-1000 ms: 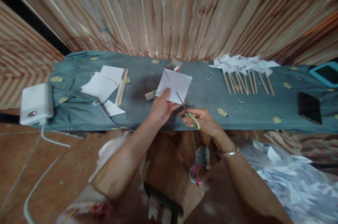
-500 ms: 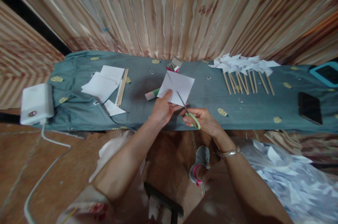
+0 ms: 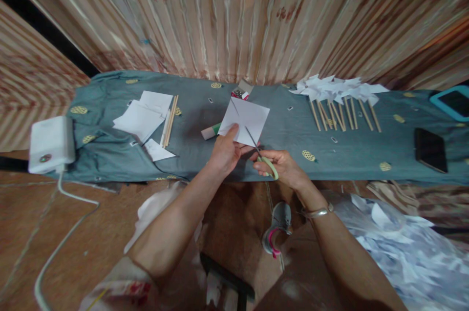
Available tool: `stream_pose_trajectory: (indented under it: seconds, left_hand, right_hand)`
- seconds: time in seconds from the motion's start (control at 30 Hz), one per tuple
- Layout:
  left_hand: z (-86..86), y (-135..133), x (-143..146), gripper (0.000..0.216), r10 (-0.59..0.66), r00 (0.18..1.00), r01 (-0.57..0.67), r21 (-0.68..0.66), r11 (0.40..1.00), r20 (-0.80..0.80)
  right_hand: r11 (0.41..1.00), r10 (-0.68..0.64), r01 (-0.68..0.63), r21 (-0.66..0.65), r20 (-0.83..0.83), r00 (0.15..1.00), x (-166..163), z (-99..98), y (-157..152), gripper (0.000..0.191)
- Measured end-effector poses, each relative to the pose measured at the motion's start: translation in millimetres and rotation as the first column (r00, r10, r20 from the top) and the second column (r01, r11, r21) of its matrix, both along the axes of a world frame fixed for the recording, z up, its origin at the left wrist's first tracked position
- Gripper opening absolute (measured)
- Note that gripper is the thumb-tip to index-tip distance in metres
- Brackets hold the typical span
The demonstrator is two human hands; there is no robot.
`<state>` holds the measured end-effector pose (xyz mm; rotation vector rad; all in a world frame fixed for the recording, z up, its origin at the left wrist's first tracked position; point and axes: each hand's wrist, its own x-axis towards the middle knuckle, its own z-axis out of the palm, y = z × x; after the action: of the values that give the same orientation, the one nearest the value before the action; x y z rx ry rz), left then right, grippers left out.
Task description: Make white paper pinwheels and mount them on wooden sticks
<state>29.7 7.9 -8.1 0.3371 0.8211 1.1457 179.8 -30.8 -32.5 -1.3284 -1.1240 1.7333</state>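
Note:
My left hand [image 3: 224, 152] pinches the near edge of a white paper square [image 3: 246, 118], held tilted above the teal cloth-covered bench [image 3: 351, 150]. My right hand [image 3: 283, 167] grips scissors [image 3: 264, 158] with pale green handles. The thin blades point up and left into the paper along a diagonal crease. A cut shows at the paper's upper left corner.
A glue stick [image 3: 210, 131] and a small open box [image 3: 240, 91] lie behind the paper. Loose white sheets [image 3: 141, 118] and wooden sticks [image 3: 169, 119] lie left. Finished paper pinwheels on sticks [image 3: 339, 98] lie right, beside a black phone [image 3: 430, 149]. A white box [image 3: 50, 143] sits at far left.
The paper square turned slightly and shifted a little to the right, uncovering the glue stick. The scissors stay in the paper; both hands barely moved.

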Motion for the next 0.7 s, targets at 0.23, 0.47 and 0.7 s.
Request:
stream_pose_trajectory:
  seconds: [0.23,0.47,0.7]
  left_hand:
    - [-0.2,0.0,-0.2,0.024,0.008,1.0,-0.008,-0.002,1.0,0.008]
    - [0.6,-0.2,-0.6,0.024,0.011,1.0,-0.011,0.012,1.0,0.012]
    - [-0.8,0.3,-0.9,0.026,0.002,1.0,-0.002,0.016,1.0,0.016]
  right_hand:
    - [1.0,-0.011,0.011,0.014,0.016,1.0,-1.5,0.8,0.9,0.042]
    - [1.0,-0.028,0.028,0.01,0.015,0.999,-2.2,1.1,0.8,0.041]
    - [0.999,-0.032,0.032,0.018,0.013,0.999,-3.3,4.0,1.1,0.041]
